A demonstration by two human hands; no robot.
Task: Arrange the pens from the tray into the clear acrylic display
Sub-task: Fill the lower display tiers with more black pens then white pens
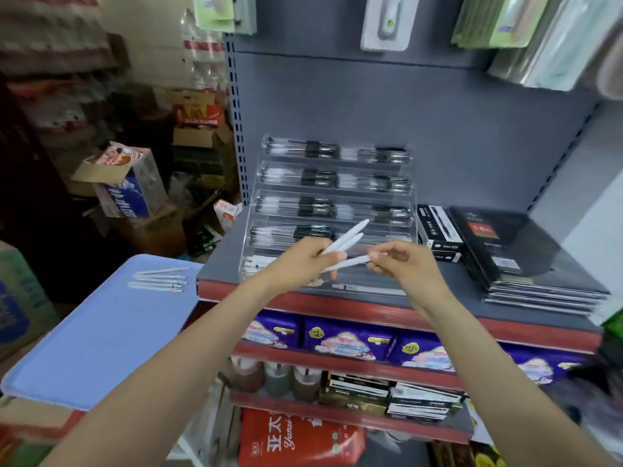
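My left hand (pixel 305 261) grips a small bunch of white pens (pixel 347 238) whose tips fan up to the right. My right hand (pixel 399 261) pinches the end of one white pen (pixel 350 262) that still reaches into the left hand's bunch. Both hands hover in front of the clear acrylic display (pixel 332 210), a stepped rack on the grey shelf. Its upper tiers hold rows of black-and-clear pens; the lowest tier shows some white pens at its left end. On the blue tray (pixel 101 332) at the left lie several more white pens (pixel 158 281).
Black pen boxes (pixel 438 230) and a stack of black notebooks (pixel 526 261) sit right of the display. The grey shelf (pixel 219 264) has a red front edge, with packaged goods on lower shelves. Cardboard boxes crowd the floor at the left. Packaged items hang overhead.
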